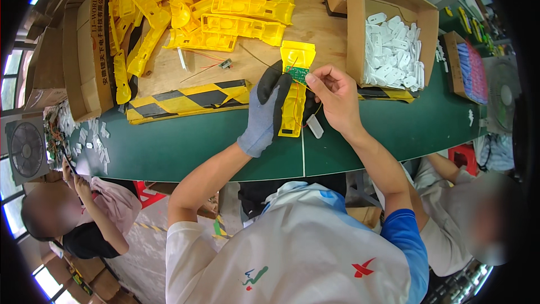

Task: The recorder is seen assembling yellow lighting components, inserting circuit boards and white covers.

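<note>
My left hand [266,108], in a grey glove with black fingers, grips a long yellow plastic housing [291,110] held upright above the table edge. A small green circuit board [297,73] with thin wires lies at the housing's upper part. My bare right hand [336,93] is closed, thumb and fingertips pinching at the board's right edge; the exact contact is partly hidden. Below the right fingers, a white rectangular piece [315,126] hangs beside the housing near a red wire.
Yellow housings [225,14] are heaped at the back. A carton [355,34] of white plastic parts [394,50] stands right. A small wired component [225,64] lies on the wooden board, whose front edge bears striped tape [185,101]. Co-workers [95,214] sit on both sides.
</note>
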Demonstrator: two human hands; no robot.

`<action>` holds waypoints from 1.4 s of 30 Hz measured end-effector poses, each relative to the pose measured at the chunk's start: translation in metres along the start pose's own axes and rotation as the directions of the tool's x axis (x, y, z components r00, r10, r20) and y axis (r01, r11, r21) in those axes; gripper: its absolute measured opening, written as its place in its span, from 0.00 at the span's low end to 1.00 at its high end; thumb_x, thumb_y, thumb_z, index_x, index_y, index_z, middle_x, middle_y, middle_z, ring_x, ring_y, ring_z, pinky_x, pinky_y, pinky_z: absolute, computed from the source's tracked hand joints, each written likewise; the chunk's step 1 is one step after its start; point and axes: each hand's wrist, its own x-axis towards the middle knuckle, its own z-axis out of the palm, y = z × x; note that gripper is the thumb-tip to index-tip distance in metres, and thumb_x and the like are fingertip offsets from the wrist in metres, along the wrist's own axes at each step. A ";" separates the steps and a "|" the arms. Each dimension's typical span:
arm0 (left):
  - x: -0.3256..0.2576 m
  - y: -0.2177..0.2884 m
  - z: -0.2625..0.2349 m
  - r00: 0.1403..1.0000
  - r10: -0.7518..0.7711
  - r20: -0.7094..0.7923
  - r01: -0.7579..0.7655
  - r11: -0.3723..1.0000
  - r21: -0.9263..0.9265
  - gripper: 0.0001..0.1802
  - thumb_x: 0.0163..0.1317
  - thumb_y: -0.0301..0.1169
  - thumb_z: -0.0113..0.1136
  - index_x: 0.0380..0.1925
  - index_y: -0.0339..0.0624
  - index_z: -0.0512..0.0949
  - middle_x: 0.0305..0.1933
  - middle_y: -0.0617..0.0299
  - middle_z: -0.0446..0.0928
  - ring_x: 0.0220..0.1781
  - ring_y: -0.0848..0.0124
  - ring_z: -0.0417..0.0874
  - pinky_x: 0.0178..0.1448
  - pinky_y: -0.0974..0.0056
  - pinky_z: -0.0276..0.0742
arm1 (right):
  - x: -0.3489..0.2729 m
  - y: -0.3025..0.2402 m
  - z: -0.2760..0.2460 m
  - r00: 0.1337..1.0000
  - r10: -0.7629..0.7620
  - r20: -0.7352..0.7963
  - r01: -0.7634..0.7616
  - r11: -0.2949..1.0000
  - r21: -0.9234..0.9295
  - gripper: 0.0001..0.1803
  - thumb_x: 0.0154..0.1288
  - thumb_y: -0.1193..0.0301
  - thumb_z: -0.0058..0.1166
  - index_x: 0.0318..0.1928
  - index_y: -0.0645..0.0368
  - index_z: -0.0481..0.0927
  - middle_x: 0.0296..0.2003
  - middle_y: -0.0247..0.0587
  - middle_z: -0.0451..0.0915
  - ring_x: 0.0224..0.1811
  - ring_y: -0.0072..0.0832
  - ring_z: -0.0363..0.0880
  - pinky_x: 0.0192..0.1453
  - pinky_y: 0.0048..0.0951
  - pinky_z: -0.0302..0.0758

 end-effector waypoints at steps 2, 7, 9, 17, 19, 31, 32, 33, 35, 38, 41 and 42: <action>0.002 -0.004 0.003 1.000 0.021 0.021 -0.018 0.992 -0.126 0.20 0.74 0.36 0.50 0.60 0.38 0.68 0.43 0.60 0.78 0.41 0.76 0.80 0.45 0.70 0.78 | 0.001 0.005 0.002 1.000 0.000 0.012 0.000 1.000 0.020 0.10 0.68 0.66 0.61 0.36 0.60 0.78 0.25 0.25 0.77 0.26 0.08 0.68 0.28 0.15 0.63; 0.008 -0.014 -0.010 0.979 -0.130 0.157 0.160 0.968 -0.193 0.13 0.74 0.37 0.50 0.53 0.47 0.66 0.42 0.60 0.76 0.39 0.68 0.84 0.41 0.65 0.84 | 0.002 0.006 0.003 0.998 0.040 0.046 -0.041 0.999 0.015 0.11 0.69 0.66 0.61 0.36 0.60 0.77 0.23 0.24 0.74 0.24 0.08 0.66 0.27 0.15 0.62; 0.009 -0.020 -0.012 0.986 -0.100 0.135 0.122 0.980 -0.161 0.13 0.74 0.38 0.50 0.53 0.47 0.66 0.41 0.59 0.77 0.37 0.67 0.85 0.39 0.64 0.84 | 0.003 0.005 0.004 0.997 0.042 0.067 -0.042 0.999 -0.003 0.11 0.69 0.66 0.60 0.35 0.59 0.76 0.22 0.24 0.74 0.21 0.08 0.66 0.24 0.15 0.62; 0.010 -0.025 -0.001 0.997 -0.074 -0.026 0.065 0.966 -0.250 0.16 0.69 0.30 0.57 0.54 0.41 0.67 0.40 0.59 0.77 0.36 0.71 0.82 0.37 0.67 0.81 | -0.013 -0.007 0.004 0.997 0.078 0.019 -0.075 0.986 -0.146 0.12 0.70 0.65 0.58 0.33 0.60 0.76 0.19 0.25 0.73 0.18 0.11 0.66 0.22 0.19 0.66; 0.018 -0.040 -0.009 0.976 0.064 -0.208 -0.106 0.975 -0.196 0.17 0.69 0.28 0.56 0.56 0.43 0.68 0.39 0.58 0.78 0.35 0.67 0.83 0.37 0.63 0.82 | -0.033 -0.020 0.008 0.985 0.050 0.164 0.030 0.891 -0.452 0.08 0.66 0.70 0.61 0.36 0.62 0.79 0.23 0.30 0.77 0.24 0.14 0.73 0.29 0.21 0.69; 0.001 0.000 -0.004 0.999 -0.042 0.028 0.042 0.999 0.000 0.12 0.71 0.34 0.56 0.49 0.43 0.70 0.36 0.64 0.76 0.31 0.76 0.78 0.33 0.69 0.75 | -0.015 -0.106 -0.117 0.890 -0.419 -0.177 0.133 0.611 -0.780 0.14 0.61 0.69 0.63 0.45 0.62 0.84 0.34 0.45 0.85 0.35 0.33 0.84 0.42 0.29 0.78; 0.002 0.002 -0.002 0.994 -0.096 0.050 0.097 0.995 -0.025 0.12 0.71 0.34 0.57 0.49 0.42 0.70 0.35 0.64 0.75 0.30 0.76 0.76 0.32 0.68 0.75 | -0.002 -0.101 -0.132 0.925 -0.350 -0.146 0.108 0.611 -0.784 0.15 0.61 0.68 0.64 0.45 0.62 0.84 0.35 0.47 0.86 0.35 0.33 0.84 0.42 0.30 0.78; 0.004 0.000 -0.004 0.995 -0.086 0.052 0.087 0.996 -0.026 0.12 0.71 0.34 0.57 0.49 0.42 0.70 0.35 0.64 0.75 0.30 0.76 0.76 0.32 0.68 0.75 | 0.011 -0.095 -0.134 0.923 -0.359 -0.141 0.116 0.608 -0.785 0.15 0.61 0.68 0.64 0.45 0.62 0.84 0.35 0.47 0.86 0.35 0.33 0.84 0.42 0.30 0.78; 0.008 -0.010 -0.006 0.983 -0.156 0.099 0.165 0.983 -0.085 0.14 0.71 0.37 0.56 0.50 0.44 0.69 0.35 0.63 0.75 0.30 0.74 0.78 0.31 0.66 0.78 | 0.026 -0.084 -0.133 0.953 -0.301 0.040 0.161 0.389 -0.907 0.14 0.61 0.66 0.64 0.45 0.61 0.84 0.36 0.48 0.86 0.34 0.35 0.85 0.41 0.33 0.79; 0.005 -0.009 -0.002 0.983 -0.151 0.101 0.166 0.974 -0.154 0.16 0.72 0.39 0.55 0.54 0.45 0.69 0.34 0.63 0.74 0.30 0.73 0.79 0.32 0.65 0.79 | 0.041 -0.076 -0.123 0.973 -0.230 -0.026 0.061 0.361 -0.931 0.14 0.60 0.65 0.64 0.43 0.61 0.84 0.34 0.47 0.86 0.33 0.38 0.85 0.40 0.35 0.80; 0.000 -0.009 0.000 0.991 -0.077 0.111 0.094 0.982 -0.163 0.18 0.71 0.42 0.56 0.54 0.45 0.69 0.36 0.60 0.77 0.31 0.69 0.81 0.32 0.65 0.78 | 0.043 -0.072 -0.118 0.965 -0.213 -0.152 -0.026 0.499 -0.866 0.14 0.59 0.68 0.65 0.43 0.62 0.83 0.31 0.44 0.86 0.33 0.32 0.85 0.39 0.31 0.79; 0.001 -0.008 -0.002 0.992 -0.070 0.106 0.087 0.982 -0.168 0.18 0.71 0.42 0.56 0.54 0.45 0.69 0.36 0.60 0.77 0.31 0.69 0.81 0.32 0.65 0.78 | 0.045 -0.067 -0.119 0.960 -0.183 -0.214 -0.078 0.557 -0.827 0.14 0.59 0.69 0.65 0.44 0.62 0.83 0.31 0.42 0.86 0.32 0.26 0.83 0.39 0.26 0.78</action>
